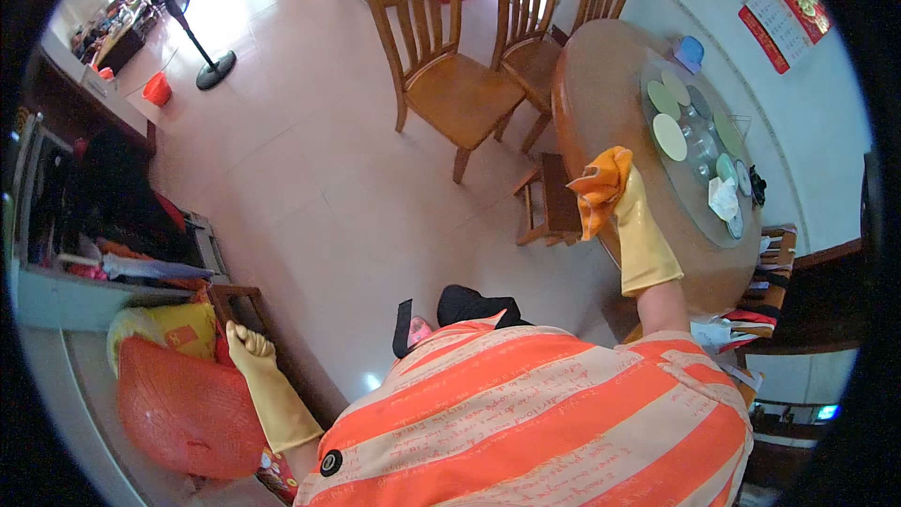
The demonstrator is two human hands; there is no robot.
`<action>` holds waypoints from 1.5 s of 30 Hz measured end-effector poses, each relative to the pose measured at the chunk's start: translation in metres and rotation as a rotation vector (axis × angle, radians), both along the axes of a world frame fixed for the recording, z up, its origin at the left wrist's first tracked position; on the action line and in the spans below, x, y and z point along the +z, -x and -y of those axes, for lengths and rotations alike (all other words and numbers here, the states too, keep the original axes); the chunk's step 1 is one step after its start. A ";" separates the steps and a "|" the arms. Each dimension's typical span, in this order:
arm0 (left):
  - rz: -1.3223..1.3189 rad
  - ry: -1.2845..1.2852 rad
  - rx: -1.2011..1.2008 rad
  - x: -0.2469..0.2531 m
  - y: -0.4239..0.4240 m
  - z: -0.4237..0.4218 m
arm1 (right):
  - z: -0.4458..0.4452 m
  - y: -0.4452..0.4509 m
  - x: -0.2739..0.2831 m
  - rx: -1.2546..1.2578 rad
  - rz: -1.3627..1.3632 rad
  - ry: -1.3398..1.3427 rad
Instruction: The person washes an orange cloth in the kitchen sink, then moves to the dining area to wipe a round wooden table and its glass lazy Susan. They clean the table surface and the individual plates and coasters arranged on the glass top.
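Note:
My right hand (632,193), in a long cream rubber glove, grips a crumpled orange cloth (598,186) at the near edge of an oval wooden dining table (598,77). Part of the cloth hangs down past that edge, above a small wooden stool (556,201). In a matching glove, my left hand (252,348) is held out on the left side with its fingers curled into a fist, and nothing shows in it. Just beside it bulges a red mesh-like bag or cover (183,415). A yellow bag (183,327) lies behind that.
On the table, a glass turntable (679,169) bears several round lids or dishes and a white tissue (723,198). Wooden chairs, the nearest (457,91) out on the tiled floor, line the table's far-left side. Farther off stand a pedestal fan (204,49) and a red bucket (157,89).

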State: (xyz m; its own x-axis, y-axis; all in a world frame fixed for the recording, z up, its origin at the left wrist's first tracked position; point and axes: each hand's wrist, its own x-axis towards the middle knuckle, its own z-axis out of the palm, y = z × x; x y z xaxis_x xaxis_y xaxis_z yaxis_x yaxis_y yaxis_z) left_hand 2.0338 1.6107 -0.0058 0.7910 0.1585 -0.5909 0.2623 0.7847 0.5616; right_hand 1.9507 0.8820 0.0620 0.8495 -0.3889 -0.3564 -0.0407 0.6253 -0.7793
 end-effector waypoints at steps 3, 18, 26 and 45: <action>0.086 -0.055 -0.147 -0.002 -0.089 0.016 | 0.020 -0.022 -0.013 0.331 0.220 -0.249; -0.044 -0.087 -0.072 0.009 -0.377 0.024 | 0.078 -0.301 -0.053 -0.038 0.246 -0.062; -0.230 -0.025 0.022 -0.022 -0.507 -0.019 | 0.101 -0.470 0.020 -0.167 0.373 0.048; 0.154 -0.146 -0.766 0.023 -0.998 0.302 | 0.116 -0.557 0.051 -0.590 0.255 0.461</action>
State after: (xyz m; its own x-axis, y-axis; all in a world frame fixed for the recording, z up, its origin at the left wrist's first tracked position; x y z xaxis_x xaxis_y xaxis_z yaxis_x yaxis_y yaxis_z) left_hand 3.0317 1.3088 0.0173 0.7823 -0.3954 -0.4813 0.6104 0.3329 0.7187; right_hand 2.5079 0.7662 0.1130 0.4912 -0.8615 0.1285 0.4120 0.0998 -0.9057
